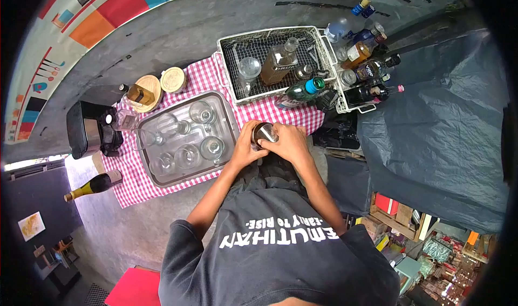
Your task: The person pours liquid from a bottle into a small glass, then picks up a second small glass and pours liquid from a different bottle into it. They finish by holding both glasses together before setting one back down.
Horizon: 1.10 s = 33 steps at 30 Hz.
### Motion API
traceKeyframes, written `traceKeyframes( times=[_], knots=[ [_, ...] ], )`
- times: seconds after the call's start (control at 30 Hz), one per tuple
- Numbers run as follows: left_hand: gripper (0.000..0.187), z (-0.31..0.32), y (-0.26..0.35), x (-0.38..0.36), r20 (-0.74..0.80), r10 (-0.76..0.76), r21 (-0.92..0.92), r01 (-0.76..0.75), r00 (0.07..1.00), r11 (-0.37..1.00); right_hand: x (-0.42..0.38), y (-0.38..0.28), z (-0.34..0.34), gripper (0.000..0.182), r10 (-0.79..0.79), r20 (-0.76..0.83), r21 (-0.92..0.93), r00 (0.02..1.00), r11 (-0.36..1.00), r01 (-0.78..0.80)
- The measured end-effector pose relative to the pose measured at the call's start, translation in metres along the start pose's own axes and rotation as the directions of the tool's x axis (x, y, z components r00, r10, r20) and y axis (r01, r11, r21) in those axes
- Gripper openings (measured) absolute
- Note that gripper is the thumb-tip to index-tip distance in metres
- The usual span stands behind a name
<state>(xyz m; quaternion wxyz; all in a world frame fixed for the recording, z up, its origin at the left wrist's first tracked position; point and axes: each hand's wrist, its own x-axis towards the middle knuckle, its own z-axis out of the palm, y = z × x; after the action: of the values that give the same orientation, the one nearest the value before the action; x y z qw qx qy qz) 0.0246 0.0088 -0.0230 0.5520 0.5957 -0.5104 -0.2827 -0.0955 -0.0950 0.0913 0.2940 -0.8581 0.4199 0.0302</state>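
Observation:
Between both hands is a round metal cup [266, 131], dark at the rim and shiny on its visible face, held in front of my body at the table's edge. My left hand [247, 145] wraps its left side, and the fingers of my right hand [291, 142] curl round the right side with the thumb across it. Just left of the hands lies a grey tray [233, 123] with several glass mugs and glasses, among them a glass mug [212, 147]. Beyond the hands, a green bottle [302, 92] with a blue neck leans by the wire basket.
The white wire basket [270, 32] holds a square brown bottle [279, 63] and a glass [249, 69]. A second rack [341, 107] on the right is packed with bottles. A black dispenser [83, 130], a lying wine bottle [98, 184] and a checkered cloth [129, 194] are at left.

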Motion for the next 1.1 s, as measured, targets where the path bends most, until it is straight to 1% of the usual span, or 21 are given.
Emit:
traceKeyframes(
  times=[0.07,0.17,0.2,0.23,0.27,0.3,0.33,0.4,0.43,0.47,0.53,0.57,0.63,0.73,0.87,0.93,0.97,1.1],
  knots=[
    [0.086,-0.002,0.000,0.000,-0.006,-0.012,0.024,0.012,1.000,1.000,-0.002,0.001,-0.001,0.053,0.016,0.005,0.004,1.000,1.000,-0.016],
    [0.087,-0.002,0.002,0.002,-0.030,-0.034,0.019,0.035,0.999,0.999,0.001,0.006,-0.006,0.051,-0.016,-0.049,0.039,0.999,0.999,0.018],
    [0.087,-0.002,0.002,0.003,-0.032,-0.028,0.020,0.029,0.999,0.999,0.001,0.007,-0.007,0.049,-0.007,-0.042,0.115,0.999,0.993,0.012],
    [0.087,-0.002,0.002,0.004,-0.028,-0.067,0.011,0.068,0.997,0.998,0.001,0.008,-0.007,0.047,0.000,-0.030,0.193,1.000,0.981,0.006],
    [0.088,-0.002,0.002,0.004,-0.023,-0.107,0.003,0.107,0.994,0.994,0.002,0.011,-0.005,0.047,-0.005,-0.031,0.193,1.000,0.981,0.010],
    [0.089,-0.001,-0.001,0.005,-0.031,-0.155,-0.045,0.154,0.987,0.987,0.003,0.013,-0.003,0.044,-0.028,-0.071,0.261,0.997,0.964,0.045],
    [0.089,-0.001,-0.003,0.004,-0.031,-0.157,-0.043,0.155,0.987,0.987,0.003,0.015,-0.001,0.042,-0.046,-0.112,0.329,0.993,0.941,0.080],
    [0.089,-0.003,-0.003,0.004,-0.087,-0.100,0.083,0.107,0.991,0.991,0.004,0.017,-0.001,0.041,-0.045,-0.131,0.357,0.990,0.930,0.089],
    [0.089,-0.003,-0.004,0.004,-0.092,-0.095,0.117,0.106,0.991,0.987,0.004,0.017,0.000,0.039,-0.041,-0.152,0.380,0.987,0.920,0.097],
    [0.089,-0.005,-0.002,0.005,-0.087,-0.098,0.118,0.108,0.991,0.987,0.004,0.017,-0.001,0.039,-0.036,-0.151,0.384,0.988,0.919,0.093],
    [0.089,-0.005,0.000,0.005,-0.107,-0.143,0.137,0.157,0.984,0.978,0.003,0.017,-0.003,0.041,-0.010,-0.150,0.439,0.989,0.896,0.076],
    [0.089,-0.004,-0.001,0.006,-0.102,-0.146,0.136,0.160,0.984,0.978,0.003,0.020,-0.001,0.041,-0.005,-0.148,0.440,0.989,0.895,0.071],
    [0.088,-0.002,-0.002,0.009,-0.129,-0.213,0.042,0.220,0.968,0.975,0.004,0.028,0.008,0.042,0.017,-0.157,0.429,0.988,0.902,0.052],
    [0.087,0.000,-0.004,0.012,-0.152,-0.260,0.010,0.265,0.954,0.964,0.003,0.032,0.009,0.043,0.022,-0.145,0.436,0.989,0.899,0.044],
    [0.087,0.000,-0.004,0.023,-0.179,-0.241,0.041,0.252,0.954,0.967,0.002,0.040,0.014,0.046,0.046,-0.142,0.441,0.989,0.897,0.021],
    [0.089,0.001,-0.015,0.025,-0.216,-0.139,0.193,0.181,0.967,0.964,-0.001,0.042,0.013,0.047,0.072,-0.118,0.462,0.990,0.887,-0.009],
    [0.090,0.000,-0.020,0.028,-0.204,-0.086,0.243,0.135,0.975,0.961,-0.002,0.043,0.014,0.047,0.077,-0.123,0.465,0.989,0.885,-0.011],
    [0.090,0.001,-0.029,0.036,-0.192,-0.109,0.210,0.150,0.975,0.966,-0.003,0.052,0.017,0.047,0.094,-0.117,0.492,0.989,0.870,-0.025]
  ],
)
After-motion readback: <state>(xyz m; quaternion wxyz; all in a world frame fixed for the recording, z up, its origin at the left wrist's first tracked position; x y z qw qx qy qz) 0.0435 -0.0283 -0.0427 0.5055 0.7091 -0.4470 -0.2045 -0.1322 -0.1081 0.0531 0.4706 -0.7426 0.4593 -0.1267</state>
